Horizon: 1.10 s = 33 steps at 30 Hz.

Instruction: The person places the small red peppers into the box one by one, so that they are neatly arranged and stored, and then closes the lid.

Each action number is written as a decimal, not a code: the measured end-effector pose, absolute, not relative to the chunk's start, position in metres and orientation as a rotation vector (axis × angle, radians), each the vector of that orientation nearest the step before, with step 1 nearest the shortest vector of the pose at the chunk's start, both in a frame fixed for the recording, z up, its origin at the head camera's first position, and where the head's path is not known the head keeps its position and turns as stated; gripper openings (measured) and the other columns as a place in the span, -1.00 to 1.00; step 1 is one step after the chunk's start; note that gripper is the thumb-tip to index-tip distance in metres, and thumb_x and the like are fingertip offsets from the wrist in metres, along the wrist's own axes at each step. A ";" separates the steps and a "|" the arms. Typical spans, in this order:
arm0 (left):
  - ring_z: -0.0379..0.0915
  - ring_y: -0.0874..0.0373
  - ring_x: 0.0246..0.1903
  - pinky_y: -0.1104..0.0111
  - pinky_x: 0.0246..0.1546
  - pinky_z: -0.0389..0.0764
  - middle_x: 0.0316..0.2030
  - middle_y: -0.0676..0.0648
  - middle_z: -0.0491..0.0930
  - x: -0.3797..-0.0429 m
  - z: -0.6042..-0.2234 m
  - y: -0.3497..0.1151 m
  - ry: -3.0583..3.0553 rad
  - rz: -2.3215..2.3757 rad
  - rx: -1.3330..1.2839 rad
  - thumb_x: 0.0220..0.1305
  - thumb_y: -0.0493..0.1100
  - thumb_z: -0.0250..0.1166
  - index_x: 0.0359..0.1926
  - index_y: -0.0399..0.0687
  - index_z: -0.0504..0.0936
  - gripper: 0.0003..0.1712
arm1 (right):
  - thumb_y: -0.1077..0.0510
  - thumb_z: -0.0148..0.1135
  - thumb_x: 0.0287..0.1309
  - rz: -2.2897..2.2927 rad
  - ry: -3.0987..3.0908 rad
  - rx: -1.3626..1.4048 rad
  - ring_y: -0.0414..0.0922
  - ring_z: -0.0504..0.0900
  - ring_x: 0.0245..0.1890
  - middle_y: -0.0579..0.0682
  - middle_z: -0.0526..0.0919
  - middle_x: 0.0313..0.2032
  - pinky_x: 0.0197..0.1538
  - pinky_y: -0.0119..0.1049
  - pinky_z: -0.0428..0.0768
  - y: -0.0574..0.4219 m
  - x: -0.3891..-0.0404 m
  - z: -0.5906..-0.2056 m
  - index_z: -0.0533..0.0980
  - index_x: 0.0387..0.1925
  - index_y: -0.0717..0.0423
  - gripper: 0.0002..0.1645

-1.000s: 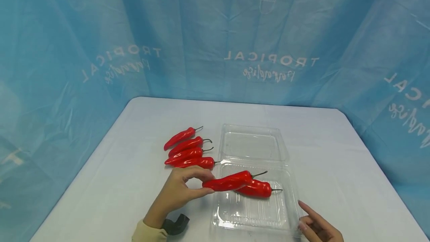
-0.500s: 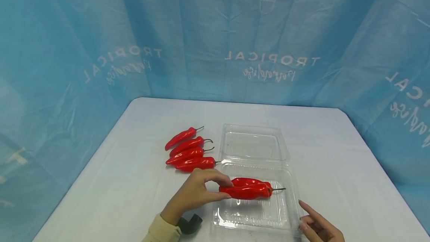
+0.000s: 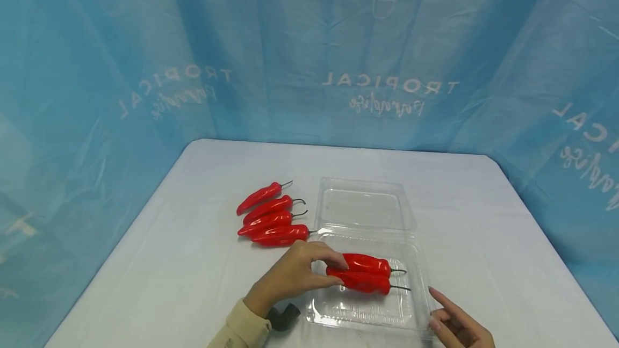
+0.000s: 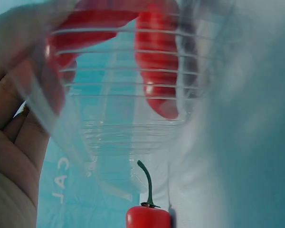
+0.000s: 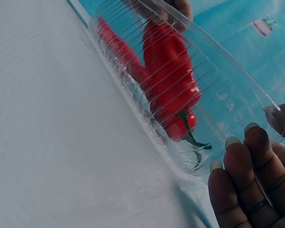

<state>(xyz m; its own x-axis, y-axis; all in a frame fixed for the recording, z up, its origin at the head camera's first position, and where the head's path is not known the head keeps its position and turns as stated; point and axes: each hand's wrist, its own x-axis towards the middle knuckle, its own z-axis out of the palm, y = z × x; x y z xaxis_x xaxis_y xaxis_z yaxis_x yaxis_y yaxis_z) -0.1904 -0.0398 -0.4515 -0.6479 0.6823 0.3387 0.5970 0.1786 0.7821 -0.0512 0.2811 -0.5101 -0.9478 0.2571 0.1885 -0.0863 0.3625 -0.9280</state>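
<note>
My left hand (image 3: 309,270) pinches a red pepper (image 3: 369,283) near its tapered end, thumb and fingers on either side. That pepper lies low in the base of a clear plastic clamshell container (image 3: 358,320), its green stem pointing right. Just behind and alongside it lies another red pepper (image 3: 372,264). My right hand (image 3: 461,324) is at the container's right edge; in the right wrist view, the fingers (image 5: 237,164) lie outside the clear wall, with the thumb across the rim. Through the ribbed plastic, the left wrist view shows a pepper (image 4: 156,61).
Several more red peppers (image 3: 268,211) lie in a row on the white table (image 3: 193,262), left of the container. The open lid (image 3: 360,205) lies flat behind the base. A blue curtain (image 3: 290,106) with white lettering hangs beyond the table's far edge.
My left hand has moved right and lowered the pepper into the base; it overlapped the other pepper and now lies in front of it. The right hand has stayed in place.
</note>
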 end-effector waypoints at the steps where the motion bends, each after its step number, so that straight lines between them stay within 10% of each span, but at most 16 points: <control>1: 0.64 0.36 -0.10 0.35 -0.01 0.69 -0.08 0.14 0.75 -0.191 -0.452 -0.039 2.355 1.463 1.286 0.16 -0.21 0.56 0.05 -0.07 0.75 -0.60 | 0.44 0.29 0.27 1.614 -2.325 -0.147 -0.12 0.66 -0.48 0.10 0.66 -0.40 -0.41 -0.30 0.69 0.281 -0.051 -0.510 0.47 0.26 0.45 -0.48; 33: 0.60 0.34 -0.20 0.60 -0.06 0.56 -0.19 0.14 0.75 -0.190 -0.451 -0.021 2.743 0.855 1.420 0.08 -0.10 0.62 -0.03 0.03 0.80 -0.61 | 0.44 0.29 0.28 1.603 -2.347 -0.177 -0.11 0.68 -0.47 0.09 0.66 -0.39 -0.40 -0.29 0.70 0.279 -0.053 -0.510 0.46 0.25 0.46 -0.48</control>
<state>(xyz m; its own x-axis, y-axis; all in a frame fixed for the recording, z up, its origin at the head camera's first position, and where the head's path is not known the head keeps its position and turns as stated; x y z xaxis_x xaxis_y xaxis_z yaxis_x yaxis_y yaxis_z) -0.1897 -0.0208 -0.4510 -0.6059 0.7407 0.2903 0.7745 0.4656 0.4282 -0.0526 0.2789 -0.5101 -0.9496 0.2630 0.1702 -0.0629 0.3722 -0.9260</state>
